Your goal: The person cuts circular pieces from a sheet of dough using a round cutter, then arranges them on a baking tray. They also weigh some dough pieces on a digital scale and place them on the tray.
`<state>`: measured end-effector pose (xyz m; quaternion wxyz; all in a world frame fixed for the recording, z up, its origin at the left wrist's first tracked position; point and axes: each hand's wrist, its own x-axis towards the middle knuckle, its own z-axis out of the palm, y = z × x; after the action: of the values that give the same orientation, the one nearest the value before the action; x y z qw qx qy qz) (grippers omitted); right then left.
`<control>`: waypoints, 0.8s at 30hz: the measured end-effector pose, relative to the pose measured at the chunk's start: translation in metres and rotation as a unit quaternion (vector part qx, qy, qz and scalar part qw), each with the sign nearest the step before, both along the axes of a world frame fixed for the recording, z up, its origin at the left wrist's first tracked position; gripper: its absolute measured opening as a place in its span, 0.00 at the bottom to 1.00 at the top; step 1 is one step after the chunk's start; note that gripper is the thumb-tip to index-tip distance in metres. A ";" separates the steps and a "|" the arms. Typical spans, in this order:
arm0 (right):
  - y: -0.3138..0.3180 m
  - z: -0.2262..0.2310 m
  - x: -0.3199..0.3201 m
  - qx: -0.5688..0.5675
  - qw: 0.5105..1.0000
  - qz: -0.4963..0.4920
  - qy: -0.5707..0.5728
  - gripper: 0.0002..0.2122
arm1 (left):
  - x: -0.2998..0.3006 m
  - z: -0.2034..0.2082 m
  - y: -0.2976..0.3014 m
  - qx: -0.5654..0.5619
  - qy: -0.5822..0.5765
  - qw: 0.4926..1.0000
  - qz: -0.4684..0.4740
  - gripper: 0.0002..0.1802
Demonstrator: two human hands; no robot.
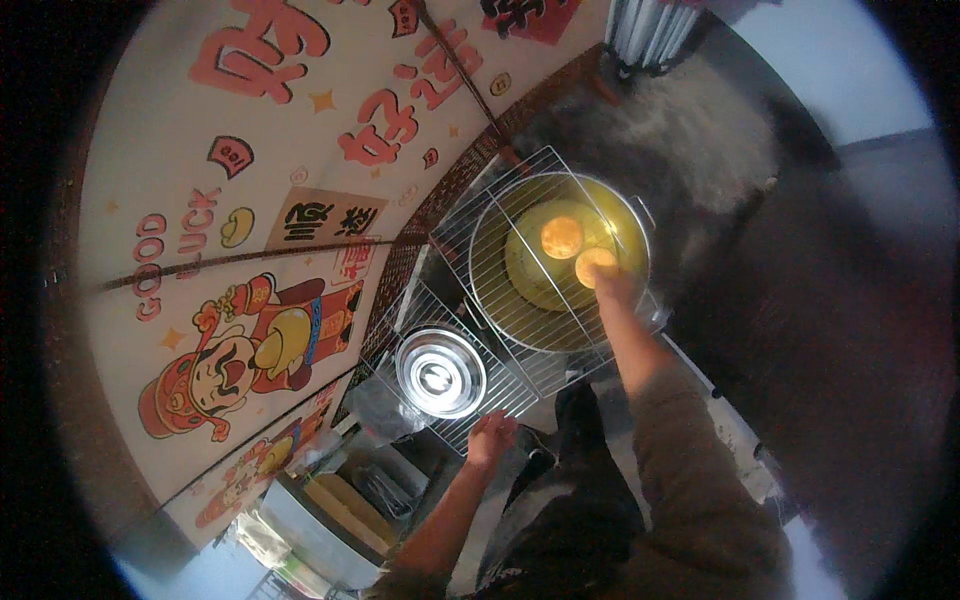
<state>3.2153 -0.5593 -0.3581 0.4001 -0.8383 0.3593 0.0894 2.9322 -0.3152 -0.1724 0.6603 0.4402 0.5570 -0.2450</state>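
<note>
A large round metal pan [645, 235] holds yellow liquid that looks like oil. A round golden-orange piece [562, 238] lies in it; its exact kind is unclear. My right hand [614, 286] reaches over the pan, its fingers closed at the edge of a second round golden-orange piece [596, 267]. A wire rack [520, 300] lies across the left part of the pan. My left hand [491, 438] hangs loosely, fingers slightly bent and apart, with nothing visible in it. Nearest to it is a shiny round steel lid or bowl [440, 372] on the lower rack.
A printed panel [300, 150] with cartoon figures rises along the left. Below it stand a light-coloured box [320, 535] and clear plastic containers [395, 475]. White tubes [650, 30] stand at the far end. Dark ground [830, 330] lies to the right.
</note>
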 end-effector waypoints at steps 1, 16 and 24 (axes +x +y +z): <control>-0.001 0.003 0.000 0.035 0.999 0.003 0.017 0.37 | 0.009 -0.009 0.000 0.002 0.005 1.000 -0.003 0.21; 0.017 0.095 -0.079 0.526 0.849 0.055 0.007 0.23 | 0.160 -0.062 -0.048 -0.137 -0.176 0.975 0.015 0.20; 0.000 0.050 -0.014 0.449 0.887 0.090 0.059 0.25 | 0.170 -0.041 -0.036 -0.051 -0.204 0.974 0.080 0.12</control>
<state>3.2018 -0.5591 -0.3086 0.7025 -0.5906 0.2270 0.3259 3.1026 -0.3514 -0.2131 0.7992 0.4006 0.4304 -0.1249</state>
